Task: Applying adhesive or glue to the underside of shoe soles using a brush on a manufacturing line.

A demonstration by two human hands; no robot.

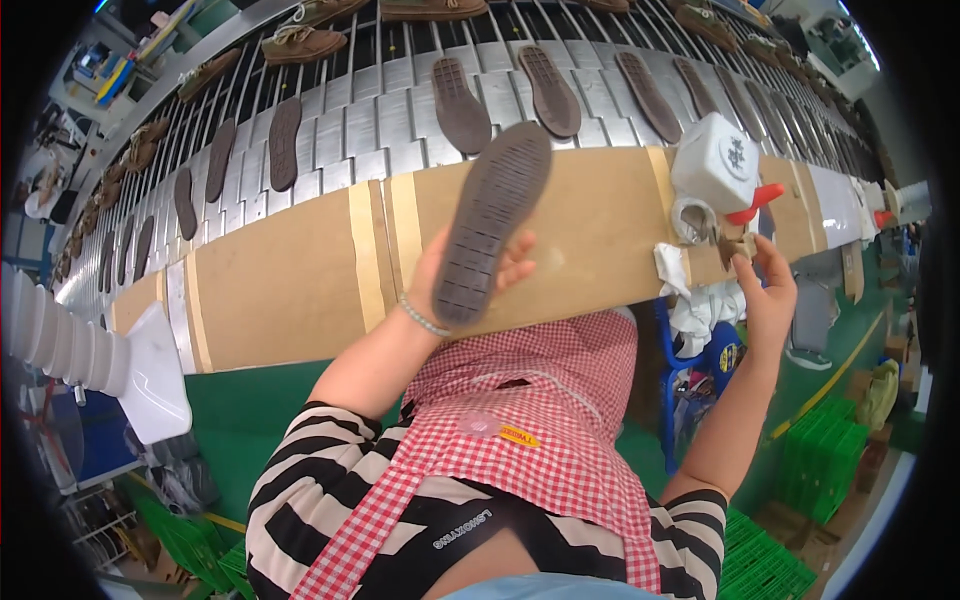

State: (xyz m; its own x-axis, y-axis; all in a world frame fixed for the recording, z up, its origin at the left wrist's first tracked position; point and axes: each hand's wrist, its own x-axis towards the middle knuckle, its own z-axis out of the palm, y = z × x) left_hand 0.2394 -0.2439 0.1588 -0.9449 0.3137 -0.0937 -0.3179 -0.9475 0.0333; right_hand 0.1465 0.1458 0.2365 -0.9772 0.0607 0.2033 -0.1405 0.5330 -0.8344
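My left hand [516,262] grips a dark brown shoe sole [492,225] from behind, fingertips showing past its right edge. The sole is tilted up over the cardboard-covered bench, its grooved face turned to me. At the right, my right hand [768,285] pinches a small tan-and-brown piece [738,248] between thumb and fingers; its exact kind is too small to tell. Close by it are a white roundish cup [692,219], a red-handled item [755,204] and a white plastic container [716,162].
Beyond the cardboard-topped bench [290,275] runs a slatted metal conveyor [375,120]. It carries several soles [549,92] and brown shoes [305,44]. A white ribbed duct with a flared hood [155,375] stands at the left. Green crates [822,458] sit at the lower right.
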